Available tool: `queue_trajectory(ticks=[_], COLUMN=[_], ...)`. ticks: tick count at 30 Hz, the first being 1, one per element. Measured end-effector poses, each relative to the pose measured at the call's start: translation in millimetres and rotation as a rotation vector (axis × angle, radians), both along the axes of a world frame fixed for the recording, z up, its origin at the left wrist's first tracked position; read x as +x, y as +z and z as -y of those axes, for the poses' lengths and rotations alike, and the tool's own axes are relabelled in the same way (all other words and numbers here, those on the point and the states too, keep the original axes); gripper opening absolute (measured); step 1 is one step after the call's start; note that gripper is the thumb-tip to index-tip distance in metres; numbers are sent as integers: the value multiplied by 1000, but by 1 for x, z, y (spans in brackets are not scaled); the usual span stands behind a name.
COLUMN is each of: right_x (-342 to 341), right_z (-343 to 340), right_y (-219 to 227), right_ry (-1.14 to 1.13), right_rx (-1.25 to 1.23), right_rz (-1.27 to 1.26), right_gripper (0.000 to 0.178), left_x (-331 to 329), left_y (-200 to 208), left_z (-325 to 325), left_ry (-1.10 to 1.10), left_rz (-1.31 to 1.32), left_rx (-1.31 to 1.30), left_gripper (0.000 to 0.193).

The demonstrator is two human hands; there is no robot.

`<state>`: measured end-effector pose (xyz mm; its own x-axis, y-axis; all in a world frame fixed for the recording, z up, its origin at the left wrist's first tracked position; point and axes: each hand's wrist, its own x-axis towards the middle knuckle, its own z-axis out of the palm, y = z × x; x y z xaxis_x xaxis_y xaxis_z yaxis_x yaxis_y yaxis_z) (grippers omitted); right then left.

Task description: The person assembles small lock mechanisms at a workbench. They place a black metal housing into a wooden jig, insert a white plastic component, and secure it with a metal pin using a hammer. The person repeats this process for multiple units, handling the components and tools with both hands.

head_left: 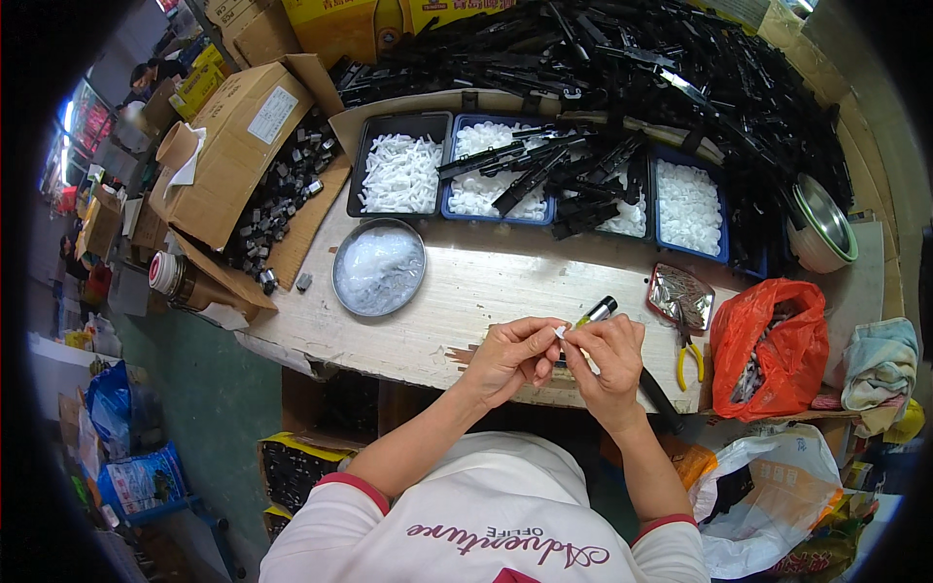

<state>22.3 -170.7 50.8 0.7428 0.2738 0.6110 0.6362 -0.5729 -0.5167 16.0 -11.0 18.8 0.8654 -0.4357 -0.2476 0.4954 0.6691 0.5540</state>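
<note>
At the front edge of the worktable (457, 291), my left hand (513, 361) and my right hand (606, 358) meet fingertip to fingertip. Pinched between them is a small white plastic part (560, 331); its full shape is hidden by my fingers. Just behind the right hand lies a cylindrical thing (597, 311) with a black end and a yellow-green section, partly covered. A long black bar (661, 400) sticks out over the table edge beside my right wrist. Yellow-handled pliers (689, 361) rest to the right of it, against a red tin (680, 291) of small metal pins.
Trays of white plastic parts (401, 175) line the back, below a large heap of black parts (603, 58). A round metal dish (379, 267) sits left, near a cardboard box (233, 146) spilling metal pieces. On the right are a red plastic bag (768, 350) and stacked bowls (821, 228).
</note>
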Motion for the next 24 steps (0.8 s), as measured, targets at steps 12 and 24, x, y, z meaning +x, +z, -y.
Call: queue_trajectory(ticks=[12, 24], right_x=[7, 29], right_z=[0, -12], right_y=[-21, -17], right_ry=[229, 428], right_rx=[-405, -599], right_rz=[-129, -279], right_gripper=[10, 7], left_x=[-19, -16], left_y=[-17, -30], left_z=[-25, -17], left_ry=[284, 278], left_rz=[969, 1000], left_rx=[1457, 1377], left_gripper=[14, 14])
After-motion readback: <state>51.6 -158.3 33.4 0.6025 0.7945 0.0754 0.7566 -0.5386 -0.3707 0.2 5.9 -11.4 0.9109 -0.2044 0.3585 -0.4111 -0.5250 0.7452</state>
